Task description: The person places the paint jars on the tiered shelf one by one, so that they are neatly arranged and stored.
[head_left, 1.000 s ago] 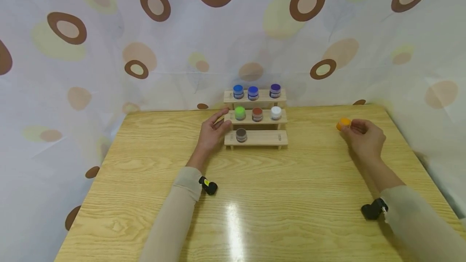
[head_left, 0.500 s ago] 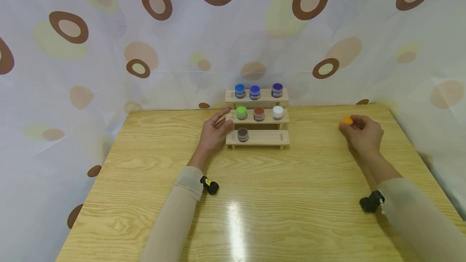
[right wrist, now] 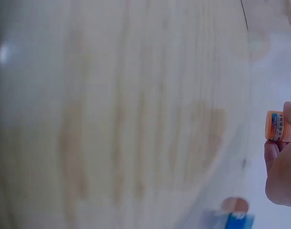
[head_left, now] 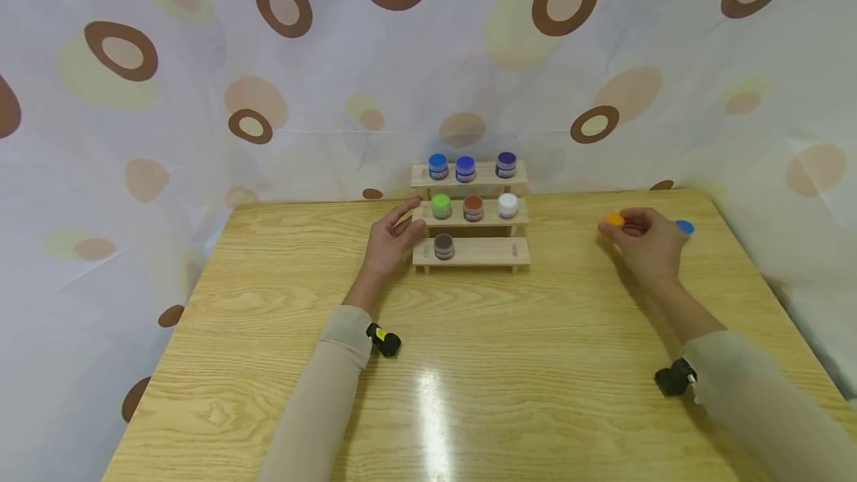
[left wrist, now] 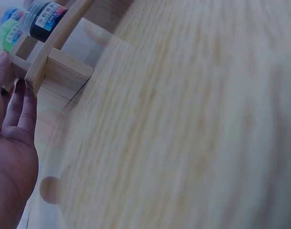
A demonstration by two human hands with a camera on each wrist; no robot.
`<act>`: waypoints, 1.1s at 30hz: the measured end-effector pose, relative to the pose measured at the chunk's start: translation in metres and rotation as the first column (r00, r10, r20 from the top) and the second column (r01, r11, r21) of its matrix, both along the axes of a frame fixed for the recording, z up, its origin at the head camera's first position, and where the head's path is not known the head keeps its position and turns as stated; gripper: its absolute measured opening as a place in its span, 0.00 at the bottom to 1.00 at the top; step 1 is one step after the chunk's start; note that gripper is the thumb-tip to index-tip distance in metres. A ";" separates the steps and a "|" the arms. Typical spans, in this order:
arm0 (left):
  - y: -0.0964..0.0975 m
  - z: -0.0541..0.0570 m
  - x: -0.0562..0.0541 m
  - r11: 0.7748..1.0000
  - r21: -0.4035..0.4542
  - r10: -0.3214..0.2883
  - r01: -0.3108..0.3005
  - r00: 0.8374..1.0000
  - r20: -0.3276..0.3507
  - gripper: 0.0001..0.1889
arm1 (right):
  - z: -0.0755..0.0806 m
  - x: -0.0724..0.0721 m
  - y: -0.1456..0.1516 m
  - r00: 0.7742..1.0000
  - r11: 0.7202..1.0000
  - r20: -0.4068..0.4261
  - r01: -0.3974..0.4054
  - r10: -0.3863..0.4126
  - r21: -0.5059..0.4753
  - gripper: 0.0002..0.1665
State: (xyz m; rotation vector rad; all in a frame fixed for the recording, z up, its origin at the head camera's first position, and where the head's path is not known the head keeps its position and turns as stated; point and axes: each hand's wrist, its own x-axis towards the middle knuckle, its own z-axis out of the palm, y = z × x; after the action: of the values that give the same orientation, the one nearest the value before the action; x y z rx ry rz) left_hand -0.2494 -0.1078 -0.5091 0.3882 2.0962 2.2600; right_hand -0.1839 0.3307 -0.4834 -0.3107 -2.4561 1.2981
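Observation:
A three-tier wooden rack [head_left: 474, 253] stands at the back of the table with several small paint jars on it. My left hand [head_left: 390, 242] grips the rack's left side at the middle tier. In the left wrist view its fingertips meet the shelf end, near a dark paint jar [left wrist: 43, 21] and a green paint jar [left wrist: 9, 36]. Over the table's right part, my right hand [head_left: 648, 248] pinches an orange paint jar [head_left: 614, 221] between thumb and fingers. The right wrist view shows the label on that orange jar [right wrist: 277, 126]. Just right of this hand is a blue-lidded jar [head_left: 684, 227].
The top tier carries a light blue jar [head_left: 438, 166], a darker blue jar [head_left: 465, 169] and a purple jar [head_left: 506, 164]. Green, brown-red and white jars [head_left: 507, 205] stand on the middle tier, a dark jar [head_left: 444, 246] on the bottom one. A patterned curtain [head_left: 321, 73] hangs behind.
My right hand has moved left with the orange paint jar. The blue-lidded jar, hidden before, now shows to its right. My left hand stays at the rack.

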 end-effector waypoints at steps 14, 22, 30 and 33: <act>0.000 0.001 0.002 1.000 0.027 -0.010 0.010 1.000 0.002 0.25 | 0.011 0.018 -0.061 0.987 0.992 -0.099 -0.123 0.124 0.017 0.27; 0.000 0.002 0.002 1.000 0.020 -0.011 0.011 1.000 -0.001 0.26 | 0.012 0.026 -0.097 0.965 0.978 -0.161 -0.205 0.208 0.032 0.24; 0.000 0.002 0.002 1.000 0.018 -0.011 0.011 1.000 0.003 0.26 | 0.010 0.024 -0.132 0.944 0.962 -0.200 -0.272 0.262 -0.023 0.24; 0.000 0.002 0.002 1.000 0.017 -0.007 0.007 1.000 0.004 0.25 | 0.008 0.021 -0.145 0.940 0.957 -0.204 -0.287 0.274 -0.035 0.24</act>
State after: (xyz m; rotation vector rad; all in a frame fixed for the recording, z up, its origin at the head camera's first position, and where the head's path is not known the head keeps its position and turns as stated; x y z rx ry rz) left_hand -0.2478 -0.1078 -0.5068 0.3905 2.0717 2.2746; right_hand -0.1624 0.1860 -0.4752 0.1554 -2.3535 1.4457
